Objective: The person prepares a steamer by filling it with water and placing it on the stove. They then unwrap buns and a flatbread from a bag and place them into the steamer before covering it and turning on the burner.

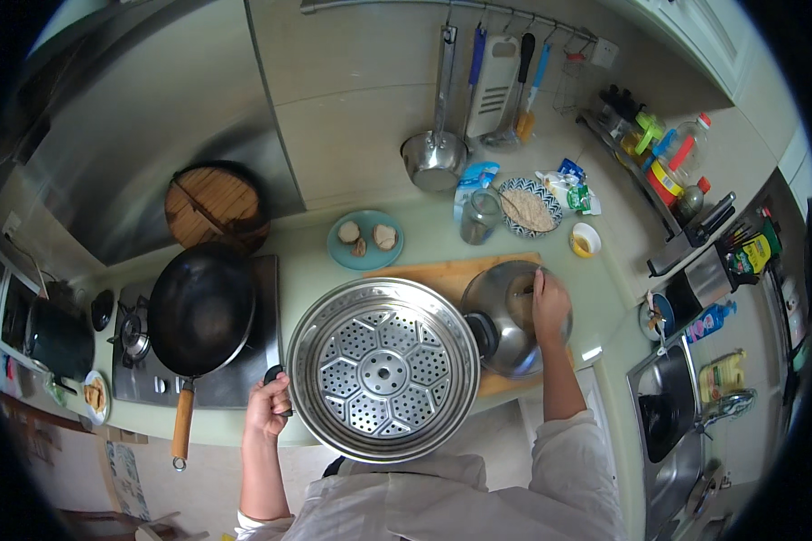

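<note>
A round stainless-steel steamer pot with a perforated tray (384, 372) is in front of my body. My left hand (267, 406) grips its black side handle; its other handle (482, 335) points right, and nothing holds it. My right hand (550, 308) is on the knob of a domed steel lid (497, 311), which lies over a wooden cutting board (419, 270). Whether the lid touches the board cannot be told. Behind the steamer, a teal plate (365, 260) holds several pale pieces of food.
A black wok (199, 308) with a wooden handle sits on the gas stove (264, 365) at left. Toward the back right stand a glass jar (482, 216), a patterned bowl of flakes (529, 208) and a small yellow-white bowl (584, 240). The sink (666, 406) is at right.
</note>
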